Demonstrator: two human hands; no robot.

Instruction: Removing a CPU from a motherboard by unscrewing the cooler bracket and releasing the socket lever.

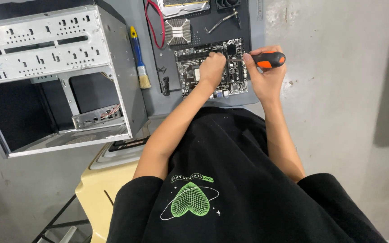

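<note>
A black motherboard (230,76) lies on a grey mat (151,96) on the floor in front of me. My left hand (212,68) rests on the board with its fingers curled around the tip of a screwdriver shaft. My right hand (265,74) grips the orange and black screwdriver handle (270,59), held level and pointing left toward the left hand. What lies under the left hand's fingers is hidden.
An empty metal computer case (55,76) lies open at left. A blue-handled brush (138,56), a red cable (155,27), a finned heatsink (177,31) and a metal bracket (221,20) lie on the mat. A cream-coloured stool (100,184) is below me. Bare concrete floor spreads right.
</note>
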